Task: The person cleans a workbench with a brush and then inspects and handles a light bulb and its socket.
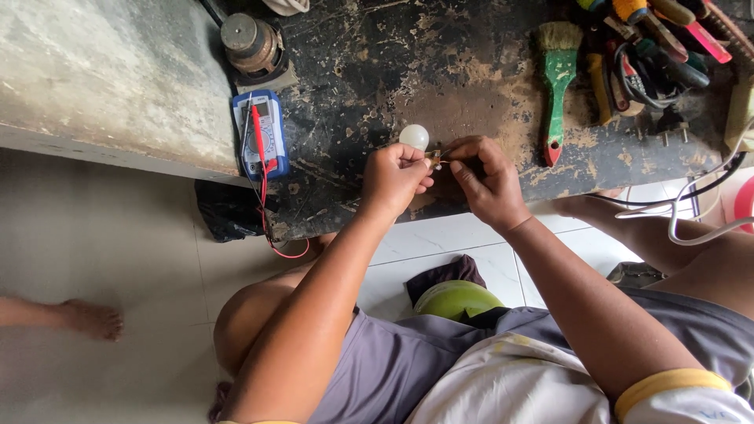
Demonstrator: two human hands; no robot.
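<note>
- Two hands meet over the front edge of the dark, worn counter (471,71); step in hand looks like fine work on the base of a small white bulb (414,137).
- Far left: a bare foot (90,318) on the tiled floor, another person's, well apart from the work.
- Blue multimeter (265,135) lies on the counter left of the hands, red probe lead trailing off the edge; untouched.
- Left hand (395,177): grip closed on the bulb's base, globe poking up behind the fingers.
- Right hand (487,177): fingertips pinched together on a thin wire or tiny part just beside the base; too small to tell which.
- Green-handled brush (558,82) and a heap of tools (652,47) sit further right, unused.
- Judgement: next move calls for a steady left hold and a precise, small right-hand motion; the thin lead could slip or bend.
</note>
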